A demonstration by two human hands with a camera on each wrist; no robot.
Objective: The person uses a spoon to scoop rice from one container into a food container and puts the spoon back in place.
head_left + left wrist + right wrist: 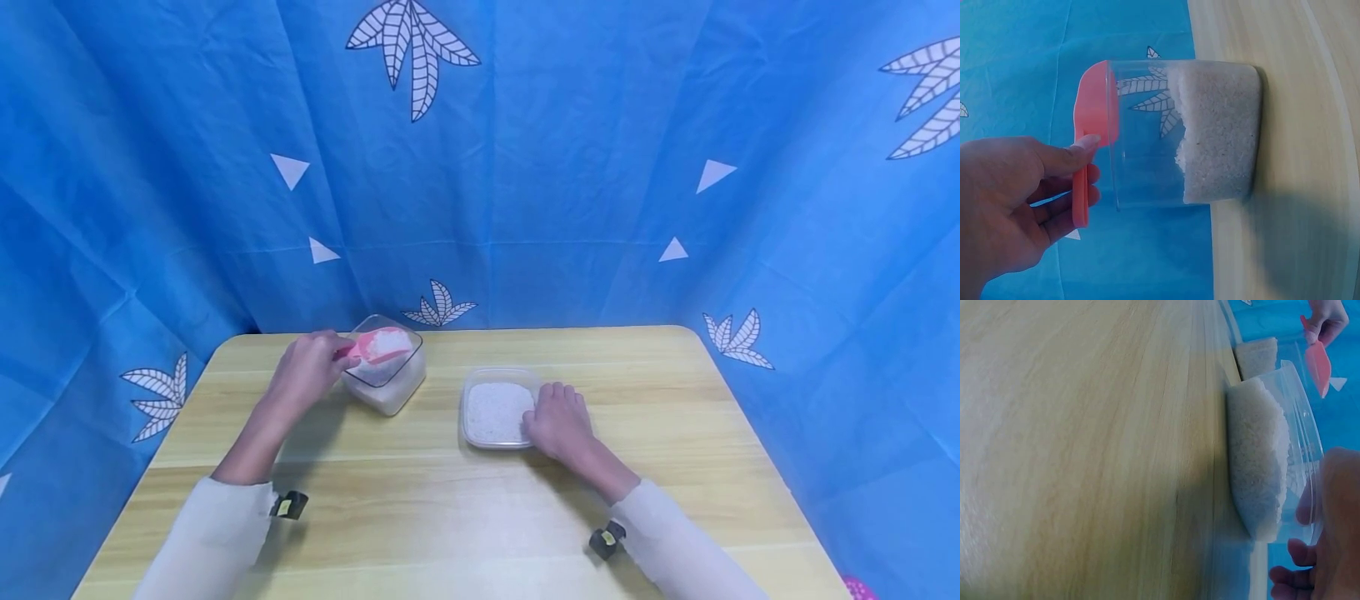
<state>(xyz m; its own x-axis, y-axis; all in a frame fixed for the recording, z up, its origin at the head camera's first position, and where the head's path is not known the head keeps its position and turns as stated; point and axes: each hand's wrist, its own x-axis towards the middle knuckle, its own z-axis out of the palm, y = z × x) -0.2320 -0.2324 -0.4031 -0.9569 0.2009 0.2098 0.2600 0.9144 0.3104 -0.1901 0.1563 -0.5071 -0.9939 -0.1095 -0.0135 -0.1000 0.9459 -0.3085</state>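
Observation:
My left hand [306, 367] pinches the handle of a pink scoop [1092, 103] between thumb and fingers. White rice-like grains [390, 341] lie heaped in the scoop, which is over the mouth of a tall clear container [1147, 178]. In the left wrist view, that container is roughly half full of the same grains [1219, 131]. My right hand [558, 422] holds the right rim of a shallow clear plastic box [1300, 403], thumb on the inner side and fingers outside. Grains [1257, 456] fill much of this box, their surface sloping in the right wrist view.
Both containers stand on a light wooden table [420, 517], the tall one at the back left near the table's far edge. Blue curtain [585, 150] with white leaf prints hangs behind and on both sides. Dark wrist devices [288, 505] sit at the white sleeves [217, 533].

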